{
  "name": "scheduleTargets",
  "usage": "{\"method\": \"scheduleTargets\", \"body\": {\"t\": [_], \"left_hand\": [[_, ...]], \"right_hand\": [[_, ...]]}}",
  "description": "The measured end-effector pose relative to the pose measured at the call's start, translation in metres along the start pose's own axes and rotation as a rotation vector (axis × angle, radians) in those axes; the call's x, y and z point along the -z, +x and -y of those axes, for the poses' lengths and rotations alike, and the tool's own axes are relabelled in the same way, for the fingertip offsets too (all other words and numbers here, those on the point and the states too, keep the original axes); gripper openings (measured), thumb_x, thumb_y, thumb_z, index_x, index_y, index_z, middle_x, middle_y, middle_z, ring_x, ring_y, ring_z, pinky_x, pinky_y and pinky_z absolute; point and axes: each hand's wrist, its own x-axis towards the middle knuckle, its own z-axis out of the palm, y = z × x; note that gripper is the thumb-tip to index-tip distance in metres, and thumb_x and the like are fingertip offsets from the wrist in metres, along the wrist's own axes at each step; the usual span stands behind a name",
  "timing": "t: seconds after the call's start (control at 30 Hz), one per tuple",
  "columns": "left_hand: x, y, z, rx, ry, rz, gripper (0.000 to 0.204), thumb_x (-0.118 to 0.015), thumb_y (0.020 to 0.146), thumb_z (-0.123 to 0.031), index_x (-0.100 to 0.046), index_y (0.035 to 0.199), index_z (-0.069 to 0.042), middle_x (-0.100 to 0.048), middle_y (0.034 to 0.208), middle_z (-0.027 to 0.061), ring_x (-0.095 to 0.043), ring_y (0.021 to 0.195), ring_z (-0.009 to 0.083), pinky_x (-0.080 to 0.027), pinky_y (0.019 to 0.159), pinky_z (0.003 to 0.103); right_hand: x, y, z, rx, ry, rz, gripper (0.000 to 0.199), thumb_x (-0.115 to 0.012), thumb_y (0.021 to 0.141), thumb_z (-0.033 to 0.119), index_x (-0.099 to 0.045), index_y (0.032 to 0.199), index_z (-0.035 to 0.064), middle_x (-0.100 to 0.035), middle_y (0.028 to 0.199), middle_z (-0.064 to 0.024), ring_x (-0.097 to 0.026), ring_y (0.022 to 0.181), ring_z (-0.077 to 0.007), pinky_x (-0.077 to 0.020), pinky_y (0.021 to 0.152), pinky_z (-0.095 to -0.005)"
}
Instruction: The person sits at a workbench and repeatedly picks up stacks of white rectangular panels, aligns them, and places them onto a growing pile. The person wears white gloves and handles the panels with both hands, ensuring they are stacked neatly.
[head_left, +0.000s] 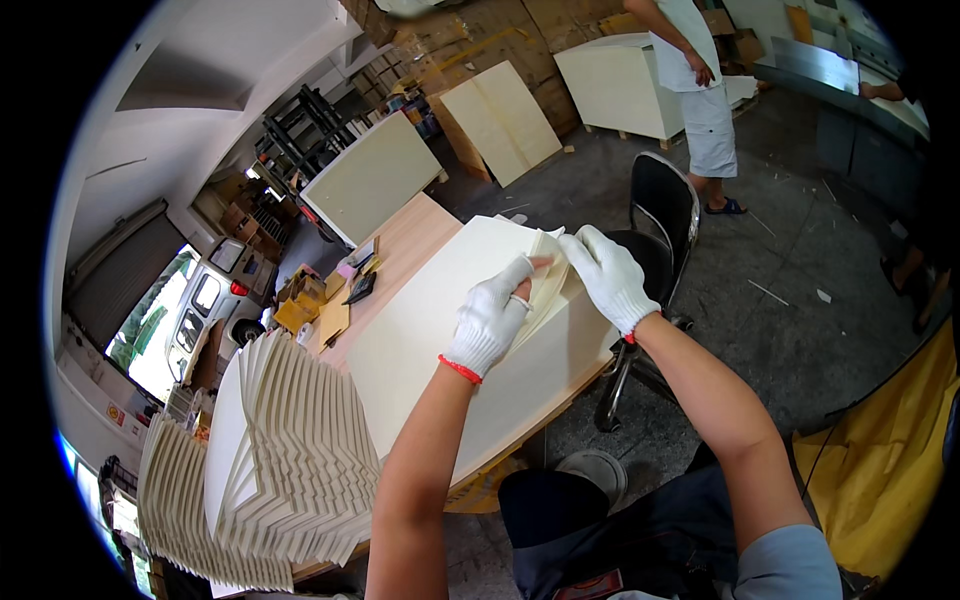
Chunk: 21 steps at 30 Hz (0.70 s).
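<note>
A tall stack of large white sheets (420,310) lies on the table in front of me. Both my hands wear white knit gloves with red cuffs. My left hand (490,318) rests over the top near the stack's right side, its bare index fingertip stretched to the sheet edges and its bare thumb apart below. There, several sheet edges (550,280) stand slightly lifted and spread. My right hand (606,278) is closed over the far right corner of these sheets, its fingertips partly hidden behind them.
Fanned piles of folded white sheets (300,450) stand at left. A phone-like black object (361,288) and a yellow box (300,303) lie on the wooden table (400,240). A black chair (664,210) stands close by at right. Beyond it, a person (700,100) stands near a white stack (620,85).
</note>
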Motion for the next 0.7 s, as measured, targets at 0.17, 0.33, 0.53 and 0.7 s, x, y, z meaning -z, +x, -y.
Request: {"method": "scheduleTargets", "body": {"t": [0.17, 0.33, 0.53, 0.7], "left_hand": [[0.003, -0.001, -0.012, 0.038, 0.148, 0.117, 0.033, -0.059, 0.090, -0.012, -0.066, 0.122, -0.016, -0.069, 0.107, 0.0149, -0.067, 0.100, 0.0307, -0.051, 0.088, 0.036], [-0.001, -0.003, -0.009, -0.057, 0.177, 0.058, 0.041, -0.063, 0.085, -0.014, -0.063, 0.126, -0.016, -0.069, 0.108, 0.0167, -0.066, 0.101, 0.0349, -0.051, 0.088, 0.039], [-0.003, -0.004, -0.008, -0.009, 0.172, 0.029, 0.040, -0.063, 0.085, -0.013, -0.063, 0.126, -0.016, -0.069, 0.110, 0.0176, -0.067, 0.102, 0.0341, -0.052, 0.088, 0.040], [-0.005, 0.015, -0.007, 0.063, 0.301, 0.059, 0.038, -0.064, 0.085, -0.015, -0.063, 0.123, -0.015, -0.068, 0.113, 0.0160, -0.066, 0.104, 0.0344, -0.052, 0.088, 0.042]], "right_hand": [[-0.004, 0.001, -0.005, 0.010, -0.002, -0.030, 0.046, -0.045, 0.100, 0.049, -0.059, 0.090, 0.0060, -0.065, 0.081, -0.0213, -0.063, 0.082, -0.0421, -0.0442, 0.069, -0.0499], [0.012, 0.010, -0.022, -0.068, 0.371, 0.030, 0.050, -0.050, 0.095, 0.052, -0.062, 0.086, 0.0037, -0.067, 0.081, -0.0185, -0.065, 0.080, -0.0382, -0.0460, 0.069, -0.0446], [0.035, 0.003, -0.008, 0.198, -0.531, 0.315, 0.047, -0.052, 0.091, 0.055, -0.066, 0.090, 0.0097, -0.069, 0.085, -0.0158, -0.067, 0.082, -0.0335, -0.0508, 0.071, -0.0432], [0.035, 0.008, -0.014, 0.390, -0.628, 0.237, 0.042, -0.052, 0.091, 0.051, -0.068, 0.090, 0.0113, -0.068, 0.082, -0.0142, -0.067, 0.081, -0.0314, -0.0519, 0.070, -0.0441]]}}
